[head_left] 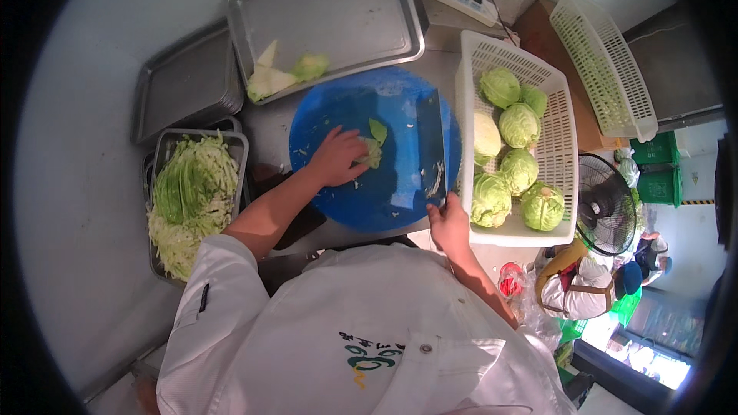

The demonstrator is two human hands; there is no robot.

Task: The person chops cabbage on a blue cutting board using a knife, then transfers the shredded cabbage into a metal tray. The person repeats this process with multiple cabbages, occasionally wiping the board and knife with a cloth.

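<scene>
My left hand [340,155] lies over a small piece of cabbage leaf [372,153] on the round blue cutting board [398,184]; its fingers are bent around the leaf's near side, and whether they grip it is hidden. A loose green leaf bit [377,131] lies just beyond. My right hand [450,222] is closed on the handle of a wide-bladed cleaver [432,144], whose blade lies along the board's right side, pointing away from me. Small cabbage scraps dot the board. Leaf pieces [271,79] rest in a metal tray [340,11] behind the board.
A white plastic basket [519,236] with several cabbage heads stands at the right. Shredded cabbage [193,196] heaps over a metal pan at the left, near stacked trays [187,80]. Farther off are a power strip [464,1], a black fan [605,204] and other people [582,288].
</scene>
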